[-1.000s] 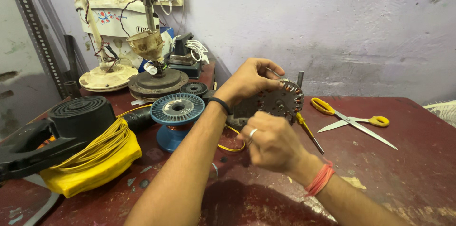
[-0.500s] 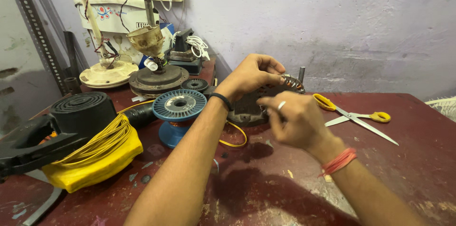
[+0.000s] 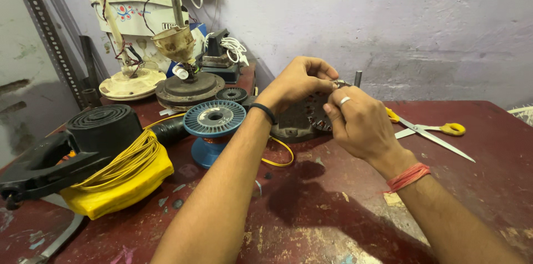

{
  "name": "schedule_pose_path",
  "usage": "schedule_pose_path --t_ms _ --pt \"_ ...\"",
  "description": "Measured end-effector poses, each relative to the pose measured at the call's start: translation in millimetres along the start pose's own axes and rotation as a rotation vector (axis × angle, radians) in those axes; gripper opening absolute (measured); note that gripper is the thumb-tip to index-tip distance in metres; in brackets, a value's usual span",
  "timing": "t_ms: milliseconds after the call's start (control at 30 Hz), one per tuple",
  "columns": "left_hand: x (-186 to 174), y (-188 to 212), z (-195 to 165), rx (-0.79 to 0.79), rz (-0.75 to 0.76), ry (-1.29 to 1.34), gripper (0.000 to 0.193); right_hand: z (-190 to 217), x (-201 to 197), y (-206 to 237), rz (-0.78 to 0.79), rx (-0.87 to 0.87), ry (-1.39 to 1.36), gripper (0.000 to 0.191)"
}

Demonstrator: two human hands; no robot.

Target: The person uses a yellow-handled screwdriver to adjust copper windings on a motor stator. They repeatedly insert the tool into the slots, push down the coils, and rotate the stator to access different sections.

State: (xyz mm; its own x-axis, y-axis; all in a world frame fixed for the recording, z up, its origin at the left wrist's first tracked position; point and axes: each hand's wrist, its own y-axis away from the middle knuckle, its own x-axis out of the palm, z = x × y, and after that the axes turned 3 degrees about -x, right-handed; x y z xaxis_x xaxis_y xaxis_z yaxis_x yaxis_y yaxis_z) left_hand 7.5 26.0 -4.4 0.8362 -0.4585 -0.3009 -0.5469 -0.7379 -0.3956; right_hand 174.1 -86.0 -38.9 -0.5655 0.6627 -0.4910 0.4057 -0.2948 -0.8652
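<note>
We observe both hands raised over a worn red table (image 3: pixel 488 186), meeting at the upper rim of a dark round motor core (image 3: pixel 304 117) that stands on edge near the table's back. The left hand (image 3: pixel 300 83), a black band on its wrist, curls its fingers narrowly over the core's top edge and grips it there. The right hand (image 3: pixel 361 125), with a ring on one finger and a red thread at the wrist, pinches closed at the same spot; what lies between its fingertips is too small for us to tell. A short metal shaft (image 3: pixel 358 78) rises just behind the hands.

To the right of the core lie yellow-handled scissors (image 3: pixel 430 131), blades open. To its left stands a blue wire spool (image 3: pixel 214 122). Farther left we note a coil of yellow wire (image 3: pixel 119 167) resting against a black blower (image 3: pixel 72 142). A yellow wire loop (image 3: pixel 280 153) lies under the left forearm.
</note>
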Motion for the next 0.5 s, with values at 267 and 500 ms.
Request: schedule_pose_path --t_ms 267,500 --pt "0 -3 4 0.005 0.008 0.006 0.023 16 6 2 0.032 -0.137 -0.099 0.012" --pt "-2 -5 7 0.015 -0.014 -0.042 0.024 44 15 7 0.112 -0.212 -0.170 0.009"
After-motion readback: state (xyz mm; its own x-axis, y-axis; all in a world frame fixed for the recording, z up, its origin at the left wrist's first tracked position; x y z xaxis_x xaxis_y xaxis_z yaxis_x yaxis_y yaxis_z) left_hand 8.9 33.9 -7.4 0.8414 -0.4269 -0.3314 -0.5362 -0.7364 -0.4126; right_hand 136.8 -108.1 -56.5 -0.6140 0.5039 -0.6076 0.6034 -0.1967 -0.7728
